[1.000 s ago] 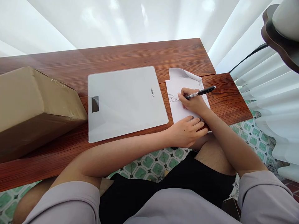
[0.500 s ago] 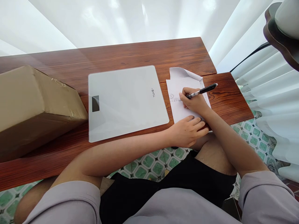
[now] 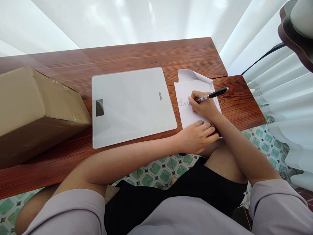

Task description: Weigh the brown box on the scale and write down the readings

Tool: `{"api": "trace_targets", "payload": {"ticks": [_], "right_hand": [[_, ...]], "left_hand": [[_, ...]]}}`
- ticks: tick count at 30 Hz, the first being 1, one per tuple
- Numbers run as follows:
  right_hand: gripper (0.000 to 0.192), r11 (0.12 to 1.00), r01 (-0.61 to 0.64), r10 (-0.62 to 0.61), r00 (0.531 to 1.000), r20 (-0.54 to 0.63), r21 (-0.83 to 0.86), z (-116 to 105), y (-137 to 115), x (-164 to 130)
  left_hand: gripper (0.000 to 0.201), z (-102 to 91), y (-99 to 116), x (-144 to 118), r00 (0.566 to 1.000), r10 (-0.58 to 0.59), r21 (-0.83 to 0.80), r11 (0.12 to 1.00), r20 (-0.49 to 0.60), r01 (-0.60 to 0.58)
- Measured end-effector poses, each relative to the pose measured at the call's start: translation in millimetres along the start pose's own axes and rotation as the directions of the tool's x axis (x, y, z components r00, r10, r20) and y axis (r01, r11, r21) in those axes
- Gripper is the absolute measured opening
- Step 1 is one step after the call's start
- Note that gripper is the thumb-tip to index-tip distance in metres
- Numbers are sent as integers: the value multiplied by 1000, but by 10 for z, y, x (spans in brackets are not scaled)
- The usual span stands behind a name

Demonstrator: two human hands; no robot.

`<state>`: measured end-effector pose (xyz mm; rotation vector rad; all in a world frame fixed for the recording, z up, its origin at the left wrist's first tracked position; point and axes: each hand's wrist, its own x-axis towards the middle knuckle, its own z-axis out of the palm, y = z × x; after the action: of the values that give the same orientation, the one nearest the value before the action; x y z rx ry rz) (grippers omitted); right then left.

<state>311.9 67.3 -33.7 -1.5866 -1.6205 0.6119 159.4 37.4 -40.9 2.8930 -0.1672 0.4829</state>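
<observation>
1. The right hand (image 3: pixel 202 106) is closed in a writing grip around a black pen (image 3: pixel 212 95). The fingers pinch the pen near its tip, and the barrel slants up and to the right, away from the hand.
2. The pen's tip meets a white sheet of paper (image 3: pixel 187 116) beside a few lines of small writing and a small drawn oval (image 3: pixel 179 99). The writing is too small to read.
3. The paper lies on the right part of the wooden table (image 3: pixel 146 55), just beside a white glass scale. Its far corner (image 3: pixel 189 74) curls up off the wood.
4. The left hand (image 3: pixel 198 137) lies palm down with its fingers loosely together and slightly bent. It holds nothing. Its fingertips press on the near edge of the paper at the table's front edge, just under the right wrist.
5. The white glass scale (image 3: pixel 132 104) lies flat in the middle of the table. It has a dark display window (image 3: pixel 99 108) near its left side and a small printed word (image 3: pixel 160 96) near its right edge.
6. A brown cardboard box (image 3: pixel 36 107) wrapped in tape stands on the left of the table, touching or nearly touching the scale's left edge.
7. White curtains (image 3: pixel 281 107) hang behind and to the right of the table, and green patterned floor tiles (image 3: pixel 158 169) show below it.
</observation>
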Motion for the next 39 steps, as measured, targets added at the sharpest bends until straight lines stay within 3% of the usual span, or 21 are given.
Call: {"api": "trace_targets", "payload": {"ticks": [4, 7, 11, 14, 18, 25, 28, 36, 39], "right_hand": [[33, 998, 51, -52, 998, -30, -21, 3, -3, -20], [34, 994, 93, -100, 986, -136, -52, -23, 8, -37], [28, 960, 166, -218, 948, -230, -227, -115, 69, -21], [18, 888, 214, -304, 937, -170, -407, -214, 158, 13], [12, 810, 262, -340, 938, -58, -525, -322, 282, 46], [36, 700, 250, -253, 963, 95, -669, -332, 286, 46], [36, 654, 248, -220, 966, 134, -715, -304, 239, 42], [42, 687, 285, -263, 955, 137, -669, -297, 287, 19], [45, 722, 263, -280, 957, 78, -640, -312, 239, 24]], "left_hand": [[39, -11, 1, 7, 1000, -3, -2, 1000, 7, 3], [37, -20, 2, 11, 1000, -7, 6, 1000, 17, 7], [34, -22, 3, 17, 999, -2, 15, 1000, 36, 1], [33, -27, 4, 22, 999, 1, 27, 1000, 44, -3], [33, -46, 2, 25, 998, 10, 41, 999, 68, -13], [33, -45, 6, 13, 998, -1, 40, 999, 64, -1], [30, -39, 8, 14, 998, -4, 33, 999, 56, 2], [35, -57, 13, 33, 997, -9, 1, 1000, 75, 9], [39, -64, 13, 31, 997, -14, -9, 1000, 77, 15]]}}
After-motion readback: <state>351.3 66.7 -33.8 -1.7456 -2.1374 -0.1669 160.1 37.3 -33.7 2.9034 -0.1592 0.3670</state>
